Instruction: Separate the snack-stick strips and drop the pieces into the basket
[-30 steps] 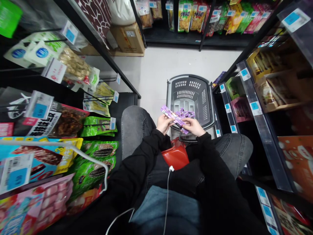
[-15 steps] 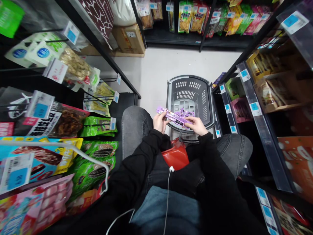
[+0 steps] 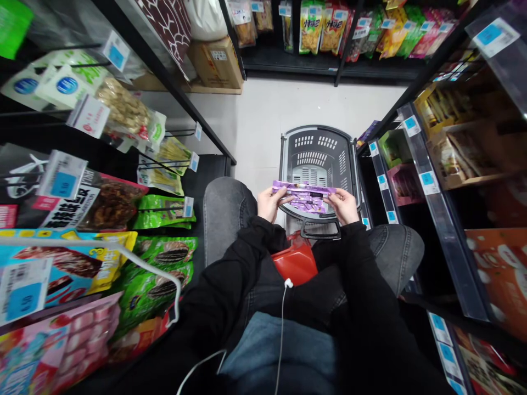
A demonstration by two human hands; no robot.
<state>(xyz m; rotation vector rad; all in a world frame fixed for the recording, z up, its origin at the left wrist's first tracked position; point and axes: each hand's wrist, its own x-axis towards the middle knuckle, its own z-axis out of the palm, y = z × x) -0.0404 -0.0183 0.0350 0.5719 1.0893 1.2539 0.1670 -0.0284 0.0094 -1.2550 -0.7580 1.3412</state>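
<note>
A long, narrow purple snack packet [image 3: 304,188] is stretched level between my two hands. My left hand [image 3: 269,203] pinches its left end, and my right hand [image 3: 344,206] pinches its right end. Just below it, several more purple packets [image 3: 307,203] lie in the near part of the grey shopping basket [image 3: 346,164]. The held packet hides part of them and of the basket. Whether my fingertips touch the lower packets I cannot tell. Between my legs, under the basket's near handle, sits a red plastic container [image 3: 295,262].
Shelves of hanging snack bags [image 3: 164,249] rise close on my left, with a white wire rack [image 3: 156,269] jutting out. On my right stand shelves with price tags [image 3: 428,181]. A cardboard box [image 3: 216,65] is at the far left. A white cable [image 3: 283,323] hangs before me.
The purple packet has turned from slanted to level. My right hand has moved outward to the packet's right end, and more of the packets in the basket show.
</note>
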